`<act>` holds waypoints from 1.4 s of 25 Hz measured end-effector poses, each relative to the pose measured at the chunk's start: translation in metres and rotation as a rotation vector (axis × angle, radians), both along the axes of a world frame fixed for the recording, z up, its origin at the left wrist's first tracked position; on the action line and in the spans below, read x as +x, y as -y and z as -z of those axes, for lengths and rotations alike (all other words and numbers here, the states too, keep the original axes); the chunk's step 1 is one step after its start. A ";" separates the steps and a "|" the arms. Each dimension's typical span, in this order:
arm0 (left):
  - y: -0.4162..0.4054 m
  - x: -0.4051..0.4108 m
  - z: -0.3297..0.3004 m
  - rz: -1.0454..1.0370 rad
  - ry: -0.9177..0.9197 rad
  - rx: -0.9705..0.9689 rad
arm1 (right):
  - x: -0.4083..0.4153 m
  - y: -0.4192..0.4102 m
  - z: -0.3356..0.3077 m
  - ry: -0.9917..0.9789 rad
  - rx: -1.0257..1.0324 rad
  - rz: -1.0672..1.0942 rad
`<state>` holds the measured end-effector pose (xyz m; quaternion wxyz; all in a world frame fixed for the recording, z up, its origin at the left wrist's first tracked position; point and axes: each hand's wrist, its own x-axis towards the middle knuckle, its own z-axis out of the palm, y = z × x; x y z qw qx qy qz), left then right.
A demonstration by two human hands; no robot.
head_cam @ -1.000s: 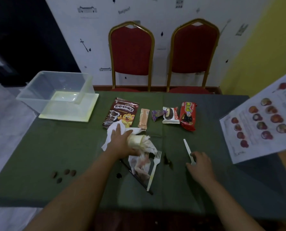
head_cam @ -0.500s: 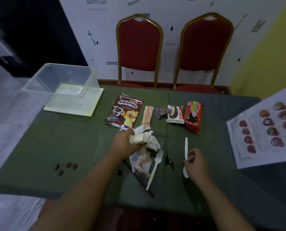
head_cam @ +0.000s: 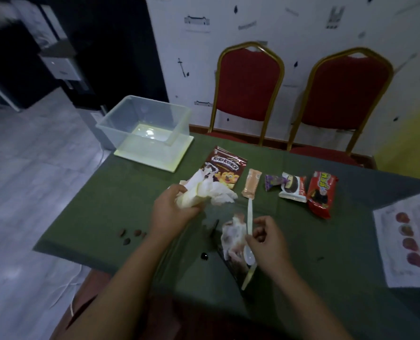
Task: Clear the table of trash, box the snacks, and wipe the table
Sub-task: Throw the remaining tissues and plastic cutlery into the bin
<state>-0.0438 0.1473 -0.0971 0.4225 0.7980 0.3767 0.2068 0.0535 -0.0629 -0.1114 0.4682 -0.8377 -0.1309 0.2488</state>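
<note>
My left hand (head_cam: 171, 212) grips a bunch of crumpled white tissue and a pale paper cup (head_cam: 204, 192), lifted just above the green table (head_cam: 106, 207). My right hand (head_cam: 267, 238) holds a white plastic spoon (head_cam: 249, 217) upright over an opened wrapper (head_cam: 233, 238) that lies with a white fork (head_cam: 249, 276). In a row behind lie the snacks: a Koko Krunch pouch (head_cam: 228, 165), a peach stick pack (head_cam: 252, 184), a purple candy (head_cam: 272, 181), a white pie pack (head_cam: 293, 187) and a red pack (head_cam: 321, 192).
A clear plastic box (head_cam: 145, 123) sits on its pale lid at the table's far left corner. Brown crumbs (head_cam: 130, 235) and dark spots (head_cam: 33, 256) lie near the left front edge. A printed sheet (head_cam: 407, 239) lies on the right. Two red chairs (head_cam: 248, 87) stand behind.
My left hand lifted the tissue and cup off the table and moved left. My right hand picked up the spoon and carried it left over the wrapper. The view has swung left.
</note>
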 end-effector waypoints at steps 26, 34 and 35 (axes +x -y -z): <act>-0.098 -0.480 0.214 -0.970 0.044 -0.580 | -0.391 -0.277 0.190 -0.334 -0.398 -0.809; -0.117 -0.480 0.393 -1.024 0.017 -0.872 | -0.417 -0.306 0.354 -0.377 -0.606 -0.695; -0.117 -0.478 0.409 -1.023 0.012 -0.889 | -0.418 -0.308 0.367 -0.370 -0.618 -0.702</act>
